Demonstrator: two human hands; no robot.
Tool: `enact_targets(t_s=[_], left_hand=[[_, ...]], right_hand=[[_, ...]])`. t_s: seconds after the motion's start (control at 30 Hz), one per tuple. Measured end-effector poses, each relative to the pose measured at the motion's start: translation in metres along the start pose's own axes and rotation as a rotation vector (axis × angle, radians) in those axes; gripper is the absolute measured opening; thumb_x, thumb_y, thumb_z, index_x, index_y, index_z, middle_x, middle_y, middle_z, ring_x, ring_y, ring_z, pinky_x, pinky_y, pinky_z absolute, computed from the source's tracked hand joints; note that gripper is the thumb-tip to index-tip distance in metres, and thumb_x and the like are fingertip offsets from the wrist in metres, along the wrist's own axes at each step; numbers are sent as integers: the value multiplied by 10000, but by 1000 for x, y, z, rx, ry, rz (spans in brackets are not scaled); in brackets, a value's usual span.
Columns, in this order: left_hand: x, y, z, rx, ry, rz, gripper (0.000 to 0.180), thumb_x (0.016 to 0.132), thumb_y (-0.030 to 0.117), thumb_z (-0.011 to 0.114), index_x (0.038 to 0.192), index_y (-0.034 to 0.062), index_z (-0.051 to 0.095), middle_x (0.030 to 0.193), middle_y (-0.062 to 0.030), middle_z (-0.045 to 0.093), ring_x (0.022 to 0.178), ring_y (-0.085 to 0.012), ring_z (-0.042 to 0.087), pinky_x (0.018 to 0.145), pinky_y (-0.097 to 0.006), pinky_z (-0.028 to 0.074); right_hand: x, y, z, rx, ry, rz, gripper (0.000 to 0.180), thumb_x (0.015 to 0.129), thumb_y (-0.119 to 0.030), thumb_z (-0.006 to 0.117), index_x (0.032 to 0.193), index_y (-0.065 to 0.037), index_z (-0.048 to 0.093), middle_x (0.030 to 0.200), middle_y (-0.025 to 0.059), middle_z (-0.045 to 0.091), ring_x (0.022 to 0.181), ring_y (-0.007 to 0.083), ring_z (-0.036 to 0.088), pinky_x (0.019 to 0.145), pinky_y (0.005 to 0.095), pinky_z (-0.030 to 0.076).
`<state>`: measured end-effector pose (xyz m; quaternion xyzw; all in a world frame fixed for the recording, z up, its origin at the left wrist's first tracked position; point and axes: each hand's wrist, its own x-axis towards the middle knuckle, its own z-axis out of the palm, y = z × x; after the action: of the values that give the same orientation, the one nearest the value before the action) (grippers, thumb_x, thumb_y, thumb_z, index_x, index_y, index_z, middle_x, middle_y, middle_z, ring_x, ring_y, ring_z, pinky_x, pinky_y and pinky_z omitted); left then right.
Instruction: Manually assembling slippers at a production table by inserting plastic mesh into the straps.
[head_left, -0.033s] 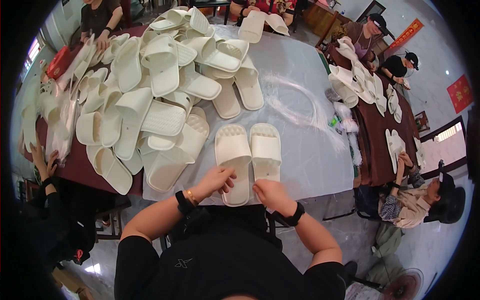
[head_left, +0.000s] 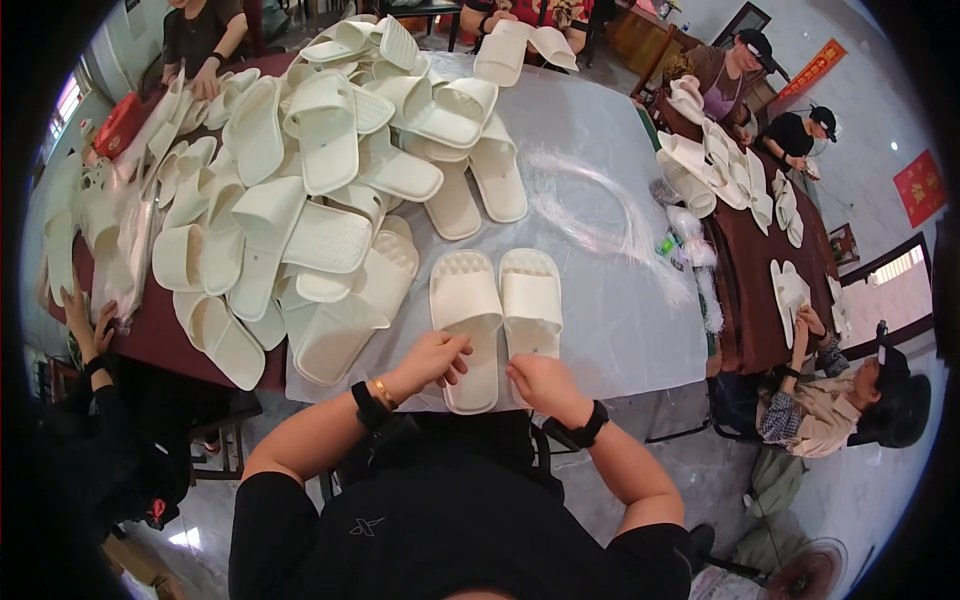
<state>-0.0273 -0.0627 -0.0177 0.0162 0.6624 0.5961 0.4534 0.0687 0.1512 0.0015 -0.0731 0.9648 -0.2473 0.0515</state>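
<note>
**Two pale slides squared up at the table edge**

A pair of cream-white foam slide sandals lies side by side on the clear plastic sheet (head_left: 610, 330) at the near edge of the table. The left hand (head_left: 432, 358) rests on the heel of the left cream slide (head_left: 465, 325), fingers loosely curled over it rather than clamped. The right hand (head_left: 540, 382) sits at the heel of the right cream slide (head_left: 531, 300); its fingers fold under, so I cannot tell whether they grip the sole or only press on it.

Both heels hang close to the table's near edge, so a careless nudge could, I think, tip one off into the lap. The big heap of identical cream slides (head_left: 320, 190) lies just to the left, and a slide from it could easily get mixed into the pair.

Against the earlier frame nothing has moved: same hands, same slides.
</note>
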Motion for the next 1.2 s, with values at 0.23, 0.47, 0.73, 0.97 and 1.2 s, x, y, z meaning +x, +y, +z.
enact_targets(t_s=[0.23, 0.47, 0.73, 0.97, 1.2], left_hand=[[-7, 9, -5, 209, 165, 187, 370, 936, 329, 542, 964, -26, 646, 726, -105, 656, 534, -169, 615, 477, -280, 481], [-1, 20, -7, 538, 529, 595, 252, 892, 212, 581, 964, -25, 632, 714, -214, 642, 684, -364, 645, 647, -384, 521], [73, 48, -36, 1203, 686, 536, 149, 793, 49, 574, 895, -3, 671, 760, -188, 671, 743, -356, 673, 659, -423, 552], [86, 65, -34, 1200, 695, 425, 134, 783, 27, 571, 789, -8, 701, 804, -220, 675, 786, -369, 681, 686, -407, 563], [92, 60, -38, 1160, 705, 472, 142, 795, 27, 555, 796, -23, 689, 804, -251, 664, 780, -385, 676, 703, -438, 557]], right_hand=[[29, 25, 7, 6, 90, 15, 206, 910, -235, 538, 848, -43, 579, 789, 184, 640, 744, 391, 619, 638, 490, 486], [33, 25, 6, -1, 136, 40, 207, 916, -236, 531, 854, -43, 571, 786, 182, 638, 742, 392, 618, 646, 497, 484], [31, 25, 7, 32, 154, 43, 180, 898, -216, 564, 857, -43, 591, 793, 179, 642, 756, 380, 621, 656, 482, 491], [22, 29, 3, 68, 220, 52, 253, 865, -167, 600, 1104, -94, 560, 940, 148, 627, 822, 378, 624, 665, 468, 506], [10, 28, -5, 116, 341, -22, 291, 849, -101, 594, 1139, -106, 600, 968, 136, 634, 813, 354, 629, 677, 431, 520]])
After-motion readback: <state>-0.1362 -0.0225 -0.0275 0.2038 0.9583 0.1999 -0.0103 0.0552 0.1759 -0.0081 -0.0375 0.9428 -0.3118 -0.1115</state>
